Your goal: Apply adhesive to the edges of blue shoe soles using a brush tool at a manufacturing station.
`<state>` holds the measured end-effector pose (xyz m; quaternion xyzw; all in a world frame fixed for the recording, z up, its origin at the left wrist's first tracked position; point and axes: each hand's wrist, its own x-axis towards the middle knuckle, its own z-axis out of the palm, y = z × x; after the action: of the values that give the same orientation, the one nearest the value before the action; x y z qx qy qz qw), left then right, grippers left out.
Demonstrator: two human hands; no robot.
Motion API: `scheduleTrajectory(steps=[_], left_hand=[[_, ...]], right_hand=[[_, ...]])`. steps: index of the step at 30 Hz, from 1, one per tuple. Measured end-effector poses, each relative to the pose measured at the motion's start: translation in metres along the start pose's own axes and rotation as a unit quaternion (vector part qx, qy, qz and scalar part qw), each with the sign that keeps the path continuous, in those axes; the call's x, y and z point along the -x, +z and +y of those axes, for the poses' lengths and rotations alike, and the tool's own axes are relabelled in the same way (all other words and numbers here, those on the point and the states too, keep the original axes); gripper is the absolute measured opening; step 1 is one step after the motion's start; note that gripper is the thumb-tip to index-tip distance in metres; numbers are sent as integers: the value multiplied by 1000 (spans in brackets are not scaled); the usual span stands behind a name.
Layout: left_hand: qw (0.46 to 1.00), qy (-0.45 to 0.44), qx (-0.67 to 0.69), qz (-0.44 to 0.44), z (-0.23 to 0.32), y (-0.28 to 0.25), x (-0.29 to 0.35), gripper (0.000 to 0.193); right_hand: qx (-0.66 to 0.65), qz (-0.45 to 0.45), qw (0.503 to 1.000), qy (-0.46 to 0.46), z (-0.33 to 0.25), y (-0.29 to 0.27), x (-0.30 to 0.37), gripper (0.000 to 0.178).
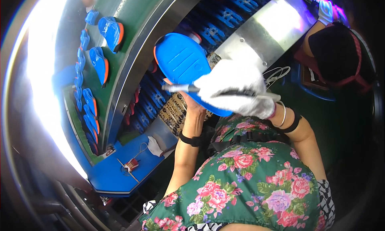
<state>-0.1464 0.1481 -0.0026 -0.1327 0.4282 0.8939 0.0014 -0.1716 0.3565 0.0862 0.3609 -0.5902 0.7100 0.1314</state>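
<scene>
In my bare left hand (191, 102) is a blue shoe (180, 56), its grooved underside facing up and a strip of orange along its left edge. My fingers grip it from the near left side, and part of the hand is hidden beneath it. My right hand (236, 80), in a white glove, is closed around a slim brush-like tool (180, 88). A pale handle end sticks out behind the glove. The tool's flat grey end lies across the view just over the shoe's lower part; whether it touches is unclear.
To the left, several blue shoes with orange soles (110, 32) stand on a green conveyor (124, 16) with a metal rim. Below it is a blue shelf (116, 175) holding a white glove (154, 146). Another person's gloved hand (325, 11) is at the upper right, beside a metal surface (256, 34).
</scene>
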Motion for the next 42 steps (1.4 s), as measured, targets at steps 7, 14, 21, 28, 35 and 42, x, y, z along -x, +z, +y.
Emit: scheduleTrajectory(steps=[7, 14, 21, 28, 35, 42], left_hand=[[999, -43, -27, -9, -12, -28, -9, 102], [992, -61, 16, -106, 11, -7, -8, 112], [975, -54, 140, -166, 15, 28, -18, 120], [973, -21, 162, -161, 14, 37, -30, 118], [980, 26, 166, -109, 20, 41, -33, 112], [967, -37, 187, -167, 26, 29, -42, 111]], right_hand=[[178, -12, 978, -105, -2, 10, 13, 25], [79, 31, 996, 14, -8, -6, 11, 19], [22, 17, 998, 59, -3, 0, 21, 17], [143, -14, 988, -60, -3, 6, 31, 24], [146, -19, 988, -36, 0, -2, 33, 23], [16, 2, 999, 33, 4, -6, 35, 16]])
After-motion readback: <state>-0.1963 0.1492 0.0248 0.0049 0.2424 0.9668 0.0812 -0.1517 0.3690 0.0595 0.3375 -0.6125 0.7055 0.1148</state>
